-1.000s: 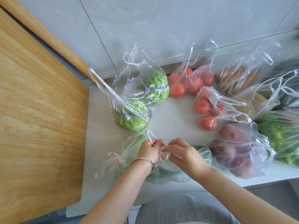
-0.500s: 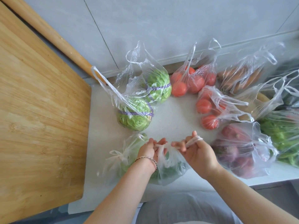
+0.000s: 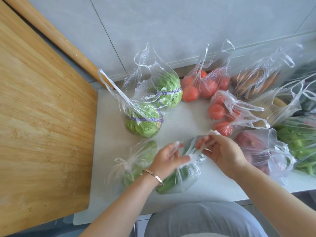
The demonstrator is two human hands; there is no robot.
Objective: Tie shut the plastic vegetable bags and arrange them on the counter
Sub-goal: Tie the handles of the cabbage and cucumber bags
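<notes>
You see plastic bags: about 9 | cabbages: 2 | hands: 2 | cutting board: 1 | bracelet: 1

I find nothing readable from here — no print, label, brand or number on any clear plastic bag around the cutting board, nor on the board itself. The purple bands around the cabbages, just right of the board, look plain. The bracelet on the wrist beside the board's near corner shows no lettering I can make out — too small to tell.
</notes>
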